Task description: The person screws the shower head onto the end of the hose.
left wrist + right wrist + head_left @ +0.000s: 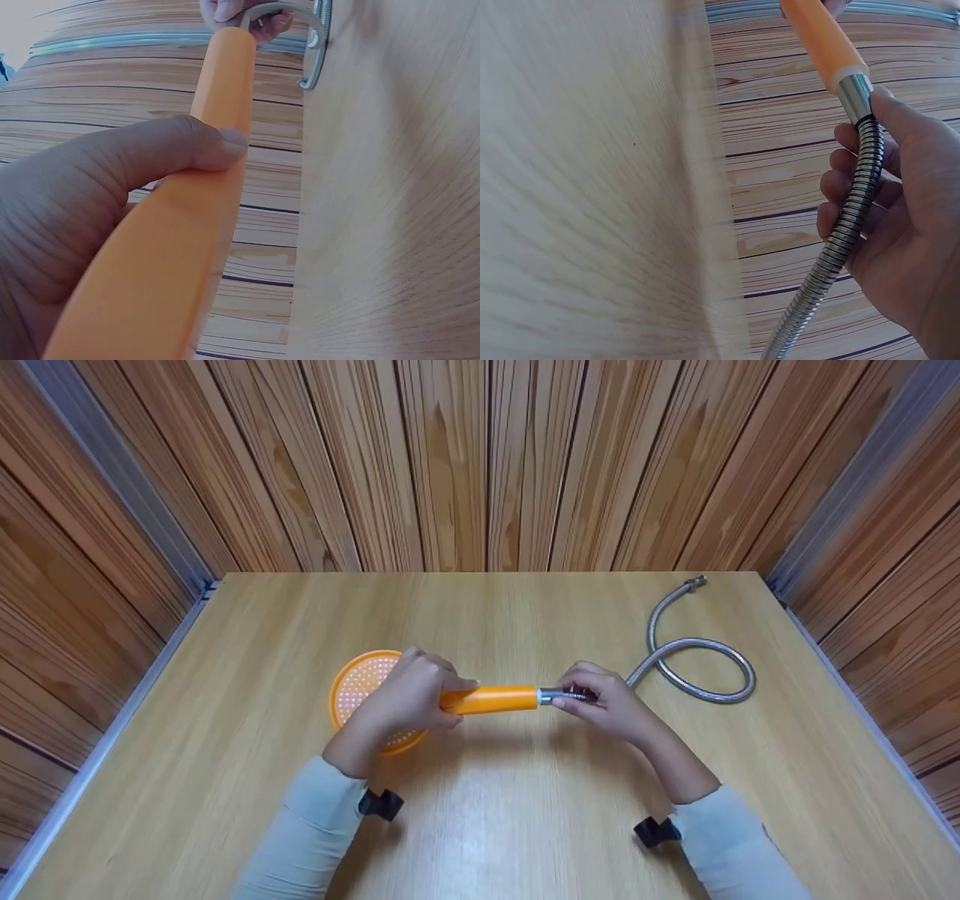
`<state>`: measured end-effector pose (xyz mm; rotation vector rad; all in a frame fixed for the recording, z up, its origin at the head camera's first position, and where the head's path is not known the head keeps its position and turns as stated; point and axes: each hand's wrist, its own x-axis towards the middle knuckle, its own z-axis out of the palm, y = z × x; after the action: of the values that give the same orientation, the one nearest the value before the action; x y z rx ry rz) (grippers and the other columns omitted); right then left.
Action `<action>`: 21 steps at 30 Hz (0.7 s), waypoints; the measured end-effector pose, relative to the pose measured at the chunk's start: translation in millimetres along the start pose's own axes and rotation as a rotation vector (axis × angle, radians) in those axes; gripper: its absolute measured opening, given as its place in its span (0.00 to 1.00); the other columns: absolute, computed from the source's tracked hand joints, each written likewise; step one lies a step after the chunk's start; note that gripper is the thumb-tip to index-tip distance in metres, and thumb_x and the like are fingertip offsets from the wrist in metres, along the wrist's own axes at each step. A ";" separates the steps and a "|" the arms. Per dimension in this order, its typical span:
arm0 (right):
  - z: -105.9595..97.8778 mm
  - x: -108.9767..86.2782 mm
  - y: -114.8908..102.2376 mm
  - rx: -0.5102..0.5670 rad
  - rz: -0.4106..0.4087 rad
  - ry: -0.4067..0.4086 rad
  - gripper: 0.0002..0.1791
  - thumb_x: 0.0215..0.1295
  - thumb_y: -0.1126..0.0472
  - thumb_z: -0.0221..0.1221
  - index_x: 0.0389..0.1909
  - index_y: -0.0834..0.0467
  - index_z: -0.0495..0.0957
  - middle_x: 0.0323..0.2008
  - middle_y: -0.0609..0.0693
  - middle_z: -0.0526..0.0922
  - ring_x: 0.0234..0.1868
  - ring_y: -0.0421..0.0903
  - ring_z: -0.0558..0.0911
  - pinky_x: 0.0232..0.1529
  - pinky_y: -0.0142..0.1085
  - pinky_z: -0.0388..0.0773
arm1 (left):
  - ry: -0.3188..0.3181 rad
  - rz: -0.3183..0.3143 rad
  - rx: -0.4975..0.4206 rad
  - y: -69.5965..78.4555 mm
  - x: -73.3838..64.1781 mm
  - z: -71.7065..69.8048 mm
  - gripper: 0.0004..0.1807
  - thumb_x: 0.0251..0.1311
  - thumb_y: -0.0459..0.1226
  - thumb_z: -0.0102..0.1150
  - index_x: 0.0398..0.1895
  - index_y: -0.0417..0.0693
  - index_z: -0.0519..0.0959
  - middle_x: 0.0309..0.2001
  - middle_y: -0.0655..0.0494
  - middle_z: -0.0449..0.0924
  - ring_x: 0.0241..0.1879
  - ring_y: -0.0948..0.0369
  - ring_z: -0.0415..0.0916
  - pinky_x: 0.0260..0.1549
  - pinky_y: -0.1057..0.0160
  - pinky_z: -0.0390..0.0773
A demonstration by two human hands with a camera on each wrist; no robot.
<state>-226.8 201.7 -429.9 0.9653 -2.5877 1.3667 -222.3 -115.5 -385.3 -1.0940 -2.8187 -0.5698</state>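
Observation:
An orange shower head (491,700) is held level above the table, its round perforated face at the left. My left hand (411,690) grips it by the handle near that face, with the thumb along the handle in the left wrist view. A ribbed metal shower hose (859,176) meets the handle's end through a smooth metal connector (855,97). My right hand (604,701) pinches the connector between thumb and forefinger, and its other fingers curl behind the hose. Part of the face is hidden under my left hand.
The hose's remaining length lies in a loop (739,671) on the right of the wooden table (480,825), its free end fitting (696,582) near the back edge. Wood-plank panels (457,465) stand behind and at both sides.

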 end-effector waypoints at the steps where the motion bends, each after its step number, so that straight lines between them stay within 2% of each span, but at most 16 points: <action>1: 0.2 0.1 0.0 0.003 0.006 0.003 0.12 0.58 0.62 0.69 0.43 0.55 0.82 0.36 0.46 0.77 0.34 0.46 0.74 0.34 0.35 0.73 | 0.001 0.003 0.001 -0.3 0.0 0.1 0.25 0.46 0.44 0.76 0.51 0.54 0.85 0.36 0.61 0.85 0.34 0.64 0.73 0.41 0.60 0.60; 4: 0.5 0.4 -2.4 0.010 0.001 0.019 0.16 0.53 0.65 0.71 0.44 0.55 0.82 0.37 0.47 0.78 0.33 0.48 0.75 0.34 0.35 0.74 | 0.000 0.000 0.001 -0.3 -0.5 0.4 0.25 0.46 0.44 0.76 0.51 0.54 0.85 0.36 0.62 0.85 0.34 0.64 0.73 0.41 0.60 0.59; 12: 0.1 -0.1 0.4 0.000 -0.014 -0.008 0.09 0.62 0.59 0.66 0.43 0.53 0.82 0.36 0.43 0.77 0.34 0.44 0.74 0.34 0.32 0.72 | 0.011 0.019 0.018 -0.4 -1.5 2.1 0.25 0.47 0.44 0.76 0.52 0.54 0.85 0.36 0.61 0.85 0.35 0.63 0.72 0.42 0.59 0.60; 18: 0.7 0.3 0.6 -0.009 -0.029 0.006 0.14 0.57 0.59 0.70 0.44 0.53 0.80 0.37 0.43 0.77 0.34 0.45 0.74 0.34 0.34 0.74 | 0.003 0.014 0.017 0.1 -1.3 2.0 0.25 0.47 0.44 0.76 0.52 0.54 0.84 0.36 0.61 0.85 0.35 0.63 0.72 0.42 0.59 0.60; 21: 0.7 0.5 -0.7 -0.032 -0.018 0.003 0.11 0.58 0.59 0.69 0.41 0.53 0.81 0.36 0.43 0.77 0.33 0.45 0.74 0.34 0.33 0.74 | 0.000 0.008 0.011 0.1 -1.2 2.4 0.25 0.47 0.44 0.76 0.52 0.54 0.84 0.37 0.61 0.85 0.36 0.63 0.72 0.42 0.59 0.60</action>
<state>-226.7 200.7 -429.7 0.9792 -2.5837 1.3175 -221.2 -115.4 -387.8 -1.1028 -2.8132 -0.5525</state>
